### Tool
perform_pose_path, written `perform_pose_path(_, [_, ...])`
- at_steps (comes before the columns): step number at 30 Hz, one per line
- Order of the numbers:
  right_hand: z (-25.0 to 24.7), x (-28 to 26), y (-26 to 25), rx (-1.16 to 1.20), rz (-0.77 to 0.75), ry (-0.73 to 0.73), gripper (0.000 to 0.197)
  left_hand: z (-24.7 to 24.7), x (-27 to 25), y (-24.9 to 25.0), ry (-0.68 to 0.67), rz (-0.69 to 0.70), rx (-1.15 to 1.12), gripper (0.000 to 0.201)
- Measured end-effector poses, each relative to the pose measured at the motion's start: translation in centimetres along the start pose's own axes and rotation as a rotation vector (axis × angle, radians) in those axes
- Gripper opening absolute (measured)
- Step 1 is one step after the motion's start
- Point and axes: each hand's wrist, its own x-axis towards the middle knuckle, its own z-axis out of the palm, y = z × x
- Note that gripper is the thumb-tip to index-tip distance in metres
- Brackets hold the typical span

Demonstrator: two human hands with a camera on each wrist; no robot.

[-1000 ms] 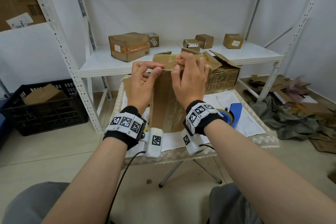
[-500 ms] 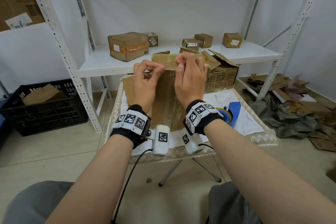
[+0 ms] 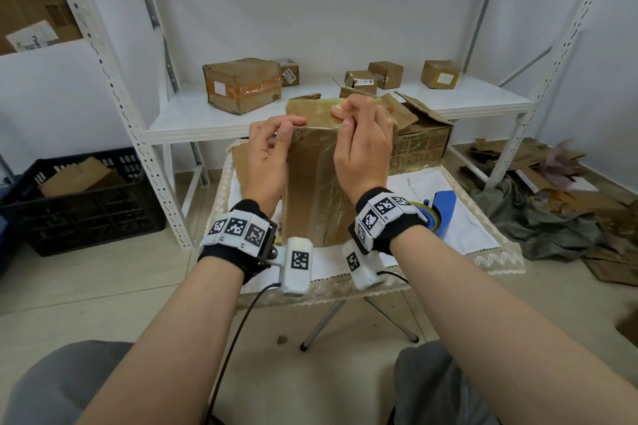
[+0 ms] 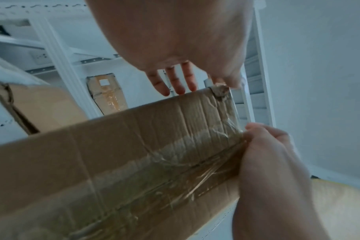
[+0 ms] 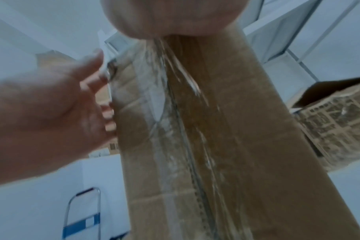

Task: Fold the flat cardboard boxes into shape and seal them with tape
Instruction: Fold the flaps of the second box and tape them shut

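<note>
A tall brown cardboard box (image 3: 317, 183) stands upright on the small table (image 3: 448, 252). Clear tape (image 5: 175, 97) runs along its middle seam and over the top edge. My left hand (image 3: 290, 126) is at the box's top left corner. Its thumb lies on the near face and its straight fingers (image 4: 175, 84) lie against the left side. My right hand (image 3: 343, 115) curls over the top edge and pinches the tape end (image 4: 236, 134) there. The right wrist view shows the left hand (image 5: 105, 91) touching the box's side (image 5: 216, 146).
A blue tape dispenser (image 3: 438, 210) lies on the table at the right. An open printed box (image 3: 421, 145) and a flat cardboard sheet (image 3: 241, 159) sit behind the box. The white shelf (image 3: 193, 121) holds several taped boxes. A black crate (image 3: 79, 203) stands at the left, and scrap cardboard (image 3: 552, 217) lies on the floor at the right.
Both hands stay at the box's top edge. The left thumb has slid a little left to the corner, and the right fingers have shifted slightly along the tape.
</note>
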Motion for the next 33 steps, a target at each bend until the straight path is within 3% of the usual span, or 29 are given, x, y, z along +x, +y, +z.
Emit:
perform_pose_path(3, [-0.7,0.2,-0.1,0.042,0.005,-0.064,0.023,-0.3,0.0,0.6,-0.022,0.005,0.057,0.005])
perform_pose_path(4, [-1.3,0.1,-0.1,0.063,-0.001,-0.053,0.025,-0.5,0.1,0.7,-0.032,0.020,0.079,0.012])
perform_pose_path(7, [-2.8,-1.2,0.7,0.057,0.101,0.191,0.034,-1.6,0.2,0.6,-0.011,0.017,0.094,0.027])
perform_pose_path(9, [-3.0,-2.9,2.0,0.138,0.460,0.297,0.035,-2.1,0.3,0.7,0.021,0.005,0.107,0.028])
perform_pose_path(10, [-2.6,-3.9,3.0,0.201,0.716,0.248,0.030,-2.4,0.4,0.7,0.023,0.000,0.118,0.028])
perform_pose_path(12, [-1.5,-5.9,5.0,0.298,1.230,-0.014,0.027,-2.8,0.6,0.9,0.039,0.001,0.139,0.028])
perform_pose_path(13, [-1.1,-7.0,5.7,0.340,1.401,-0.135,0.036,-3.1,0.6,0.8,0.056,-0.003,0.144,0.029])
perform_pose_path(16, [-0.8,-8.4,6.1,0.473,1.629,-0.264,0.053,-4.2,0.4,0.5,0.110,-0.046,0.103,0.029])
perform_pose_path(21, [-1.9,-7.8,4.5,0.779,1.721,-0.356,0.042,-6.4,0.1,-0.3,0.240,-0.100,0.127,0.031])
perform_pose_path(25, [-1.8,-7.9,3.2,1.067,1.690,-0.229,0.038,-7.9,0.2,-1.1,0.386,-0.141,0.120,0.025])
perform_pose_path(28, [-1.3,-8.3,2.7,1.060,1.592,-0.254,0.032,-9.2,0.5,-2.2,0.427,-0.187,0.115,0.024])
perform_pose_path(33, [0.0,-10.2,3.5,0.814,1.495,-0.438,0.022,-10.4,0.6,-2.7,0.426,-0.232,0.155,0.024])
